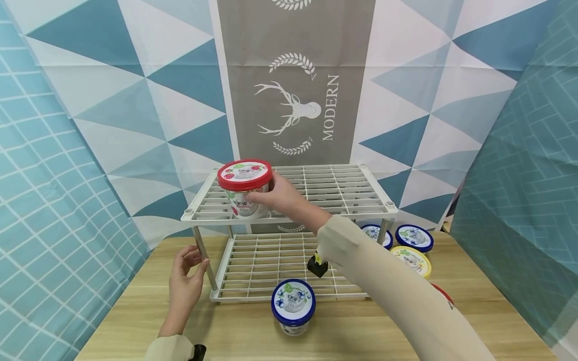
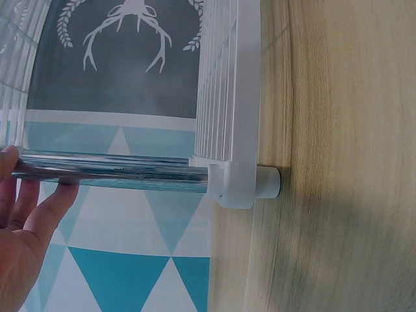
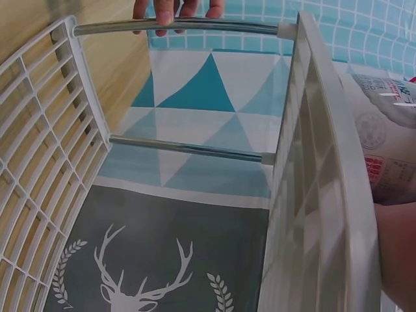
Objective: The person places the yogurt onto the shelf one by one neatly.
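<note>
My right hand (image 1: pixel 284 196) grips a red-lidded tub (image 1: pixel 240 193) at the left front of the white rack's upper shelf (image 1: pixel 331 200). The tub stands upright, its lid printed with strawberries, its base at the shelf's front edge. In the right wrist view, part of its white side (image 3: pixel 383 130) shows beyond the shelf. Down at the left, my left hand (image 1: pixel 185 281) holds the rack's front metal post (image 1: pixel 205 258). The left wrist view has the thumb and fingers (image 2: pixel 55 208) on opposite sides of that post (image 2: pixel 130 170).
A blue-lidded tub (image 1: pixel 293 303) stands on the wooden table (image 1: pixel 352 331) before the lower shelf (image 1: pixel 266 258). Right of the rack are more tubs: another blue-lidded tub (image 1: pixel 414 237), a yellow-lidded tub (image 1: pixel 412 260) and a red lid partly behind my sleeve. Patterned cloth (image 1: pixel 180 85) hangs behind.
</note>
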`<state>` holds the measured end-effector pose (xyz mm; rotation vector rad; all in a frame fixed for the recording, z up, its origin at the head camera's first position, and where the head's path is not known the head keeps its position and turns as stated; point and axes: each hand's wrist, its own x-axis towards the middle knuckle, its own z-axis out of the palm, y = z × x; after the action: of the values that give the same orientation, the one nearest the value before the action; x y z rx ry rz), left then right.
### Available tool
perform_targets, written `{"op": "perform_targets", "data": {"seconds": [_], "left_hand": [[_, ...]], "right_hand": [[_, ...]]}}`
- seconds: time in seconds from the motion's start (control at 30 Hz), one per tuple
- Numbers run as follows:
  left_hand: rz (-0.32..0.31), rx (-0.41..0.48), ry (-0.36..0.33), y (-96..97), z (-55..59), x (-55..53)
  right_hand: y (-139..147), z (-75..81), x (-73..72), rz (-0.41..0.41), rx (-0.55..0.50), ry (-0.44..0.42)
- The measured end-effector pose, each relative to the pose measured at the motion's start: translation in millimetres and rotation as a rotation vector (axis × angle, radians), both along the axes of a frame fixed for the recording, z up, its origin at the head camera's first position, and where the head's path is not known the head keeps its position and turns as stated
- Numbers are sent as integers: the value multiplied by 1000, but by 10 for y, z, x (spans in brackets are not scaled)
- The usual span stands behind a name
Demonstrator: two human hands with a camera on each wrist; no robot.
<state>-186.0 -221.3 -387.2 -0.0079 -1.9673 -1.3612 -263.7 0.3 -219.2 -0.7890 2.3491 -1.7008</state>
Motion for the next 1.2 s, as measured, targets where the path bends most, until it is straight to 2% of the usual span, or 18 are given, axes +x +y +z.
{"op": "perform_targets", "data": {"seconds": [0.23, 0.6, 0.87, 1.03, 1.2], "left_hand": [[0, -6, -6, -4, 5, 3], [10, -7, -28, 13, 37, 21], [-1, 15, -26, -9, 15, 3], [-2, 29, -51, -23, 4, -8], [-4, 19, -38, -13, 16, 6]], "right_hand": [[30, 13, 17, -1, -5, -12], [95, 29, 80, -78, -22, -50], [290, -28, 121, -79, -77, -74], [433, -14, 169, -98, -64, -60], [585, 1, 255, -68, -91, -35]]}}
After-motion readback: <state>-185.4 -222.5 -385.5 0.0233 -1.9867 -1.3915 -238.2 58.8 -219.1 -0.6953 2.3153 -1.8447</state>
